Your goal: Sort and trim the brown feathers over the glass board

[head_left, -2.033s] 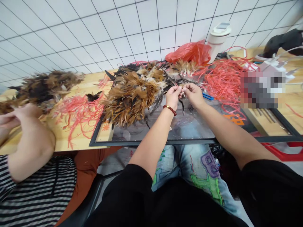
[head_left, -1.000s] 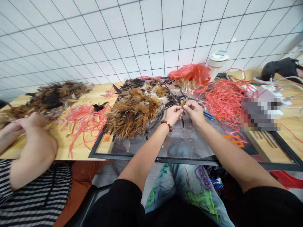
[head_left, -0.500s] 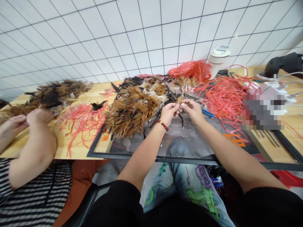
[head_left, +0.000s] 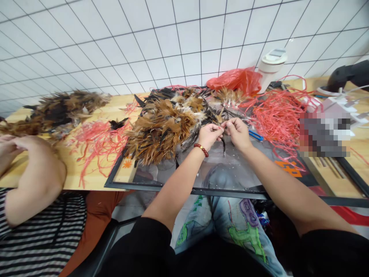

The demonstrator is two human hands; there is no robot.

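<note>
My left hand [head_left: 210, 135] and my right hand [head_left: 236, 132] meet fingertip to fingertip above the dark framed panel [head_left: 230, 169]. Both are closed in a pinch on a small feather [head_left: 220, 115], whose brown tip shows just above the fingers. Its lower end is mostly hidden by my hands. Left of my left hand lies a big heap of brown and black feathers [head_left: 164, 129]. A smaller bunch of light brown feathers [head_left: 229, 96] rests behind my hands. The blue cutter [head_left: 256, 135] lies close by my right hand.
Pink plastic strands [head_left: 276, 119] pile up on the right, more [head_left: 98, 140] on the left. A red plastic bag [head_left: 236, 80] and a white cup [head_left: 271, 69] stand by the tiled wall. A co-worker's arm [head_left: 39, 173] is at left, near another feather heap [head_left: 63, 107].
My hands remain pinched together, with the fingers shifted slightly and less of the feather showing above them. The co-worker's hands have moved left. The whole view has tilted a little.
</note>
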